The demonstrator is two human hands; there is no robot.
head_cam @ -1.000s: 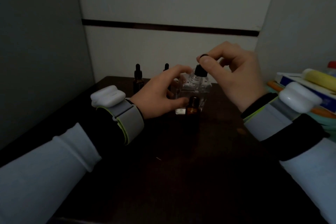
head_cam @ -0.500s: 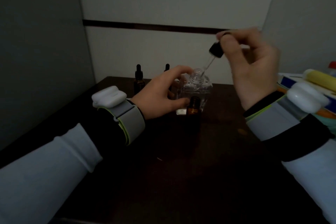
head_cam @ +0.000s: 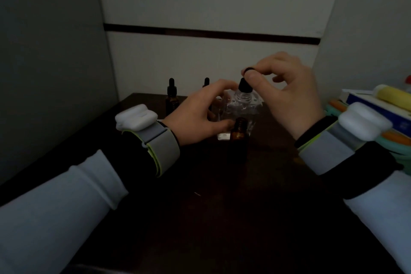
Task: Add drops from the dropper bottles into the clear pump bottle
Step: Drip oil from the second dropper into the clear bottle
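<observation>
Half a second ago my right hand [head_cam: 287,95] had the dropper [head_cam: 244,85] raised and leaning off toward 1 o'clock, its glass tip clear of the neck. Now it is back down, black collar sitting at the mouth of the clear pump bottle [head_cam: 242,107]. I read that as going in for another dose, so the adding step is under way, not finished.

The dropper's long axis now runs close to upright, bulb up and tip down into the neck. I cannot make out the glass tip inside. My right thumb and forefinger pinch the rubber bulb, the other fingers loosely curled. Whether the bulb is being squeezed, I cannot tell.

My left hand [head_cam: 200,113] curls round the clear bottle from 9 o'clock, steadying it upright at the far middle of the dark table [head_cam: 222,184]. The open amber bottle [head_cam: 238,133] stands just beside it at 6 o'clock. A capped dropper bottle [head_cam: 171,98] waits at 10 o'clock by the wall.
</observation>
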